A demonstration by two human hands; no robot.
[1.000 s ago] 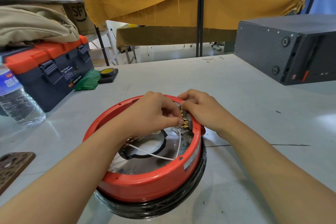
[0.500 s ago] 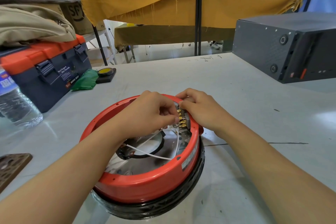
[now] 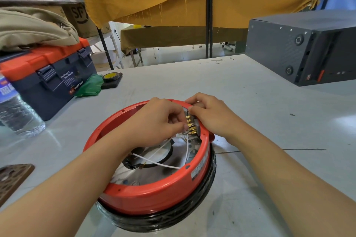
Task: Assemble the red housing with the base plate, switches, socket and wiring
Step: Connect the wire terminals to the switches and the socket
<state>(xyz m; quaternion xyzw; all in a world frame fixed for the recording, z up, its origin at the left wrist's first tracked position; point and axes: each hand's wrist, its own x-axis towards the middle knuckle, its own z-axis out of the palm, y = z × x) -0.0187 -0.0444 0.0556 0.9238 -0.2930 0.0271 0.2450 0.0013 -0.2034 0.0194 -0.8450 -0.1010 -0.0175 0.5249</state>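
Note:
A round red housing (image 3: 154, 198) sits on a black ring (image 3: 169, 219) on the grey table. Inside lie a metal base plate (image 3: 169, 167) and thin white wires (image 3: 154, 161). At the far right inner wall stands a switch block with brass terminals (image 3: 190, 126). My left hand (image 3: 159, 121) reaches in from the left, its fingertips pinching a white wire's end at the terminals. From the right, my right hand (image 3: 210, 115) curls over the rim and grips the switch block.
A blue and orange toolbox (image 3: 48, 75) with folded cloth on top stands at the left, a water bottle (image 3: 15, 109) before it. A green bag (image 3: 89, 85) and tape roll (image 3: 111, 77) lie behind the housing. A dark computer case (image 3: 300, 48) fills the right rear. A brown perforated plate (image 3: 11, 179) lies at the left edge.
Both hands stay at the switch terminals with only small finger shifts. The view has drifted slightly; the housing has not moved.

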